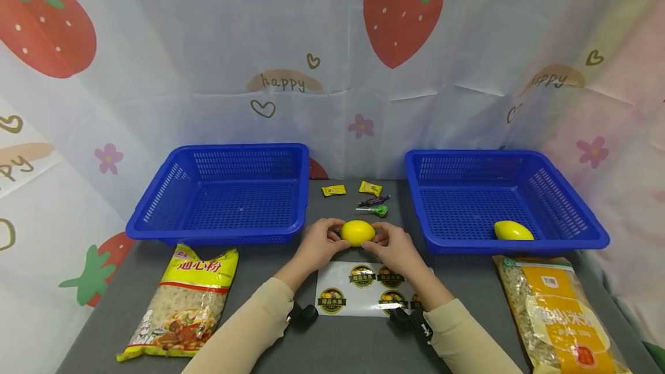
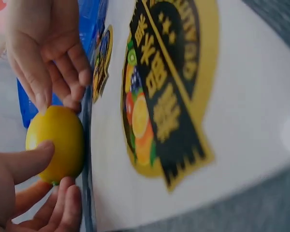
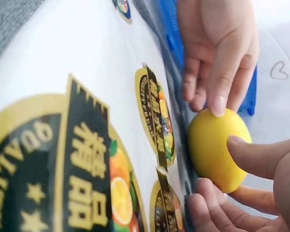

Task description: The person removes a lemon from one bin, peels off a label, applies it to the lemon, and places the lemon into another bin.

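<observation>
Your left hand (image 1: 323, 240) and right hand (image 1: 392, 245) grasp a lemon (image 1: 357, 234) between thumbs and fingers, just beyond the sticker sheet (image 1: 359, 294).

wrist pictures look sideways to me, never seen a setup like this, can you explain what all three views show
There is no machine here, just a person working with two bare hands. The head picture comes from a camera worn on the head, looking forward and down. The other two come from cameras on the left and right wrists, so the scene looks turned on its side.

The left hand and right hand hold a yellow lemon between them. On the grey table, nearer the person, lies a white sticker sheet; beyond the lemon are wrapped sweets and a green lollipop. Blue baskets stand left and right, the right one holding a second lemon. A printed bag lies before each: left bag, right bag.
</observation>
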Motion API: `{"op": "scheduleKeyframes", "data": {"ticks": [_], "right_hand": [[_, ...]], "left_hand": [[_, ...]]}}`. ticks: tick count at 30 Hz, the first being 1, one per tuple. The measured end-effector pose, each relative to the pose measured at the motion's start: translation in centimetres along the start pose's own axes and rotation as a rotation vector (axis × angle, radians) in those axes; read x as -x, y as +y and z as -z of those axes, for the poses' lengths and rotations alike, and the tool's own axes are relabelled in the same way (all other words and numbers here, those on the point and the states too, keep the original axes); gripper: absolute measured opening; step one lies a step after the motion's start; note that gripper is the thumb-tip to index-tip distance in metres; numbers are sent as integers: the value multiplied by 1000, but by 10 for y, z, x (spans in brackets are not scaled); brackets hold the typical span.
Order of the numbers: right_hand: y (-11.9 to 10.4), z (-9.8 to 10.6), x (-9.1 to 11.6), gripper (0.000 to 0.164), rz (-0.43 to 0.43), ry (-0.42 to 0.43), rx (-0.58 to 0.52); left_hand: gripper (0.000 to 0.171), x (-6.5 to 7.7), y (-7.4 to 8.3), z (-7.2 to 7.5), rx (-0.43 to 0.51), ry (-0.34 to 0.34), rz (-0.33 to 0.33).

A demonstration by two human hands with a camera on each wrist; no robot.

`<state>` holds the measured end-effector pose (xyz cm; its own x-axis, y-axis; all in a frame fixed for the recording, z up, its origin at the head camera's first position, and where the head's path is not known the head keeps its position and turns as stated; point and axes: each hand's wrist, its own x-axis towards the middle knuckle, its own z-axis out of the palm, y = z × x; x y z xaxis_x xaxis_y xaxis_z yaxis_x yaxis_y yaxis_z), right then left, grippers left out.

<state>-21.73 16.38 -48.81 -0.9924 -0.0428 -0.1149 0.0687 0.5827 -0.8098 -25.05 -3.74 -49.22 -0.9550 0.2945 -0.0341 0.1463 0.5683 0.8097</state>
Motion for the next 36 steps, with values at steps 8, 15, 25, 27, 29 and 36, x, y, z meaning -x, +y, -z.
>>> {"op": "scheduleKeyframes", "data": {"ticks": [8, 15, 25, 27, 29, 36], "right_hand": [[0, 0, 1, 71, -1, -6, 13], [1, -1, -2, 79, 12, -23, 10], [2, 8, 3, 82, 2, -33, -3], [2, 10, 5, 82, -1, -32, 7], [4, 12, 9, 77, -9, -37, 48], [8, 17, 25, 50, 58, -121, 289]], "left_hand": [[67, 1, -2, -1, -63, -40, -22], [71, 0, -2, -3, -69, -43, -10], [79, 7, 3, 6, -54, -53, 30], [79, 11, 4, 8, -59, -48, 26], [79, 17, 3, 10, -66, -47, 17], [66, 46, -7, 20, -128, -38, -31]]}}
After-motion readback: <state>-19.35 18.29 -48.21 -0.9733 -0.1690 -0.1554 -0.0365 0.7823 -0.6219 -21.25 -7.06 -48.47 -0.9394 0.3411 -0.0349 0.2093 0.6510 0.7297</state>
